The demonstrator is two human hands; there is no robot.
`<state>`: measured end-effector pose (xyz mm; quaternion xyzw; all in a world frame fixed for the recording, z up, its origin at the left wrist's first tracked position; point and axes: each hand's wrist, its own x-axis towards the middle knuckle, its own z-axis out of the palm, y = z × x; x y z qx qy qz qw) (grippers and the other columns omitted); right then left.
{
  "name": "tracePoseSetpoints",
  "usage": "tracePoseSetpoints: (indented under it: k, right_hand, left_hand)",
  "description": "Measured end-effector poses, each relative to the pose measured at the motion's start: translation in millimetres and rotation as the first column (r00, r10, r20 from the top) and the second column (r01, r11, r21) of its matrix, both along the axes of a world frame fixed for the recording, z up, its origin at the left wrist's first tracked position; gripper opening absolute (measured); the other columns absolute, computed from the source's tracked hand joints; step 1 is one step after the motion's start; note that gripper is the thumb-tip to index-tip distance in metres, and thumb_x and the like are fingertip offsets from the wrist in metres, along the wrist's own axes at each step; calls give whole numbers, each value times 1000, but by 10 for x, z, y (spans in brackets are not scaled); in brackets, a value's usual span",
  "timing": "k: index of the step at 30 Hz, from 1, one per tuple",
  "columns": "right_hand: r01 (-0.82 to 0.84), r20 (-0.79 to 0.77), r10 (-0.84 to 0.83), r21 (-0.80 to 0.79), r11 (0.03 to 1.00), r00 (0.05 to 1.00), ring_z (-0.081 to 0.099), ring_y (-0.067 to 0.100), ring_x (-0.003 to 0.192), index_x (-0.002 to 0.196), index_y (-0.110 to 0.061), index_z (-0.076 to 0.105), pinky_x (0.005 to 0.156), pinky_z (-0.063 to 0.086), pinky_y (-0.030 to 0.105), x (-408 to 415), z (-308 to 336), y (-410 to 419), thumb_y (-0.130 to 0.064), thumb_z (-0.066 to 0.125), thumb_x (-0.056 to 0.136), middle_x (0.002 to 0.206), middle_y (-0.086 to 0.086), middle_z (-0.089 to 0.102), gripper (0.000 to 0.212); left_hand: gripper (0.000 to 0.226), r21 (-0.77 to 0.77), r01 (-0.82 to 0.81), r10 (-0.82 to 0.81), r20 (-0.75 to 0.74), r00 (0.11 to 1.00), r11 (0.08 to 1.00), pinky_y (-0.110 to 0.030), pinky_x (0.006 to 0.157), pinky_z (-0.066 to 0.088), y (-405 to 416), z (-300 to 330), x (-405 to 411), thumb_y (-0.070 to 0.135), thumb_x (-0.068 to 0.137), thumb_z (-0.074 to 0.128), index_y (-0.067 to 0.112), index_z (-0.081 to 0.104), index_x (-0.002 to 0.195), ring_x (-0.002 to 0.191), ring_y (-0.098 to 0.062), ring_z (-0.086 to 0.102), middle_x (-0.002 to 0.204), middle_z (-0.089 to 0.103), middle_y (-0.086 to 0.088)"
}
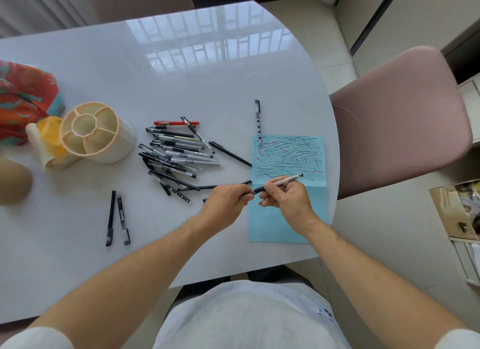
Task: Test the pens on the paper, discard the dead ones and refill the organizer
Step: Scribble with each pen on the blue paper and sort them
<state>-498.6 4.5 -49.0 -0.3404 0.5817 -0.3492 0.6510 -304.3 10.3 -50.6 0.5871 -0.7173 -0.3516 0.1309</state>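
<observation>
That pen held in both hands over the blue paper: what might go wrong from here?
The left hand grips the cap end and the right hand the barrel of the pen, so a sharp tug could flick the cap away or smear ink on the fingers. The blue paper lies near the table edge and could slide off. Tested pens might get mixed into the pile.

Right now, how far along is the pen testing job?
Partway. The blue paper is covered in test strokes. The left hand and right hand hold one pen. A pile of pens waits, and the organizer looks empty.
</observation>
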Motion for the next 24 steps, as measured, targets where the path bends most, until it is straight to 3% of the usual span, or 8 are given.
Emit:
tracePoseSetpoints:
  k: [6, 9, 11, 15, 19, 21, 24]
  right_hand:
    - [-41, -89, 45, 37, 998, 995, 64, 18, 62, 94, -8, 63, 66, 59, 36, 69, -92, -84, -21, 61, 103, 76, 7, 70, 17]
    - [-1, -137, 1, 0, 1000, 991, 59, 15, 59, 97, -12, 58, 59, 55, 32, 8, -86, -440, -21, 51, 107, 83, 8, 73, 15]
    - [39, -277, -58, -72, 997, 959, 57, 12, 52, 107, -13, 56, 54, 52, 31, -149, -66, -859, -18, 49, 107, 85, 11, 74, 9]
    - [-64, -651, -66, -174, 983, 756, 63, 1, 55, 120, -12, 62, 59, 53, 26, -539, -60, -1698, -31, 62, 98, 76, 2, 73, 28]
    - [-241, -834, 69, -78, 967, 547, 69, 29, 105, 120, -14, 67, 92, 54, 37, -725, -226, -2213, -38, 66, 95, 112, 15, 74, 35]
    - [-311, -890, 114, -32, 950, 441, 62, 33, 118, 122, -14, 68, 96, 47, 37, -738, -325, -2323, -36, 64, 95, 124, 17, 69, 34]
    - [-370, -928, 164, 30, 928, 336, 61, 37, 117, 124, -15, 65, 93, 47, 39, -721, -410, -2351, -33, 60, 96, 126, 19, 67, 34]
  left_hand:
    - [18, 88, -13, 15, -27, 1000, 996, -36, 68, 51, -14, 38, -36, 32, 95, 59, 19, 70, 89, 69, -16, 63, 73, 69, 6]
    - [29, 142, -91, 96, -26, 995, 986, -31, 74, 50, -59, 60, -70, 47, 94, 58, 28, 69, 113, 80, -9, 63, 89, 72, 11]
    - [39, 135, -107, 107, 7, 994, 985, -32, 83, 50, -39, 61, -17, 50, 95, 54, 29, 61, 128, 92, -6, 61, 107, 69, 15]
    - [37, 56, -15, 10, 83, 997, 998, -37, 98, 48, 196, 6, 125, 42, 99, 52, 32, 54, 134, 121, -8, 51, 133, 58, 12]
    - [42, 42, 230, -233, 110, 966, 972, -34, 119, 26, 335, -149, 64, 29, 101, 50, 28, 48, 144, 145, -18, 29, 155, 39, 4]
    - [45, 59, 329, -335, 177, 926, 942, -37, 120, 22, 360, -252, 37, 25, 101, 48, 26, 45, 146, 149, -21, 21, 159, 33, 2]
    - [47, 69, 390, -393, 281, 876, 918, -41, 119, 22, 399, -368, 68, 27, 99, 47, 29, 43, 146, 152, -20, 11, 163, 24, 5]
